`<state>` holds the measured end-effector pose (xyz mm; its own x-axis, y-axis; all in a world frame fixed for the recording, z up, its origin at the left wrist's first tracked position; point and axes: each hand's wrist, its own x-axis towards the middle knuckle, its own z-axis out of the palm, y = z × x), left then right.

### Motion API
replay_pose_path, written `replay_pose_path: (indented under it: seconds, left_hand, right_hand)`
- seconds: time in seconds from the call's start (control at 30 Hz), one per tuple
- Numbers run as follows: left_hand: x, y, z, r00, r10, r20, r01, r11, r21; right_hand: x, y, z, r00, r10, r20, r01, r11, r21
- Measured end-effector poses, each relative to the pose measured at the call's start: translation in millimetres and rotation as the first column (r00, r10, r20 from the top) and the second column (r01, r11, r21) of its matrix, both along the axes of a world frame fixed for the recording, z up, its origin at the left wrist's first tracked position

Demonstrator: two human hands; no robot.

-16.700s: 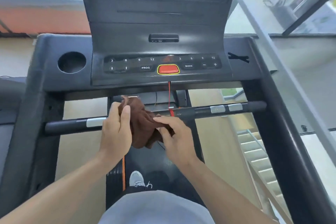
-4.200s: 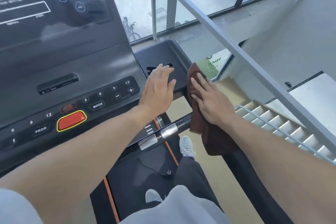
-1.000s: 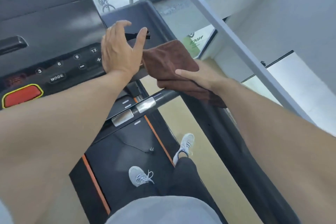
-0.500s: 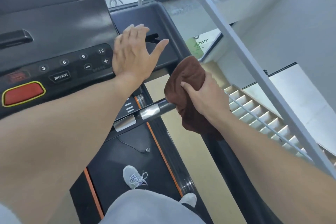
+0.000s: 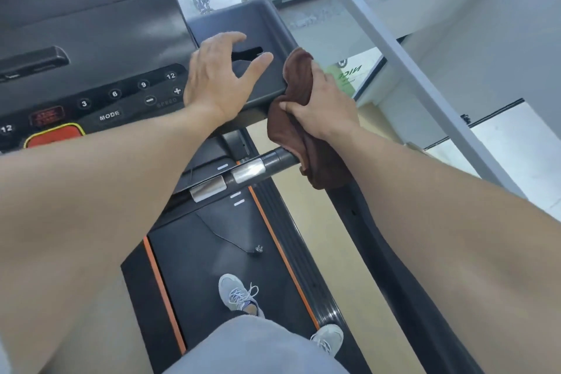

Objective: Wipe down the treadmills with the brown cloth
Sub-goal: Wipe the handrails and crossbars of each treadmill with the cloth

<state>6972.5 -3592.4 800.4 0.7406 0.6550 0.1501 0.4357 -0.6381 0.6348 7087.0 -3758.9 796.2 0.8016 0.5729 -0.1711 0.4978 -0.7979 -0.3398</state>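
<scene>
The brown cloth [image 5: 299, 79] hangs bunched against the right edge of the treadmill console [image 5: 261, 21]. My right hand [image 5: 323, 106] grips it, thumb and fingers wrapped around the folds, at the console's right corner above the side rail [image 5: 394, 267]. The cloth's lower end drapes over the right end of the black handlebar [image 5: 261, 167]. My left hand [image 5: 221, 76] rests flat and spread on the console's right tray, holding nothing.
The button panel [image 5: 127, 97] with a red stop button [image 5: 54, 135] lies to the left. A grey slanted railing [image 5: 394, 51] runs close on the right, with a stairwell beyond. My feet stand on the belt [image 5: 218, 255] below.
My right hand has carried the cloth up from the handlebar end to the console's right edge. My left hand stays on the tray, fingers spread a little wider.
</scene>
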Motion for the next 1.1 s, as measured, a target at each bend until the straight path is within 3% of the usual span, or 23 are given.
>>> replay_pose_path:
  seconds: [0.07,0.13,0.33,0.43,0.5,0.6,0.67,0.77,0.93,1.1]
  left_hand:
    - [-6,-2,6,0.998,0.007,0.062,0.005,0.98,-0.198]
    - [-23,-20,9,0.976,0.131,0.175,-0.058,0.927,-0.371]
    - [-87,-134,-5,0.96,0.1,0.261,0.023,0.902,-0.43]
    - [-96,-180,-13,0.98,0.075,0.184,0.036,0.845,-0.533]
    - [-96,-207,-22,0.993,0.037,0.109,0.045,0.745,-0.666]
    - [-97,-252,-26,1.0,0.029,0.006,-0.009,0.492,-0.87]
    - [-97,-284,-23,0.998,0.05,-0.036,-0.051,0.332,-0.942]
    - [-101,-331,-18,0.994,0.108,-0.017,-0.037,0.191,-0.981]
    - [-109,-408,-25,0.993,0.059,-0.106,-0.115,0.183,-0.976]
    - [-117,-439,-37,0.986,0.104,-0.128,-0.144,0.161,-0.976]
  right_hand:
    - [0,-9,3,0.992,-0.058,-0.112,0.07,0.992,0.105]
    - [-2,-21,6,0.972,-0.132,-0.195,0.17,0.967,0.191]
    - [-29,-85,16,0.936,-0.091,-0.341,0.145,0.98,0.137]
    - [-47,-117,15,0.954,-0.068,-0.292,0.089,0.994,0.06]
    - [-61,-137,8,0.977,-0.074,-0.2,0.074,0.997,-0.004]
    - [-83,-172,-2,0.995,-0.059,-0.08,0.049,0.992,-0.121]
    - [-97,-202,-5,0.998,-0.042,-0.052,0.034,0.988,-0.15]
    - [-118,-253,-8,0.997,-0.045,-0.055,0.037,0.989,-0.146]
    - [-156,-328,-12,0.997,-0.061,-0.039,0.057,0.994,-0.098]
    - [-172,-349,-14,0.999,-0.049,0.003,0.049,0.996,-0.08]
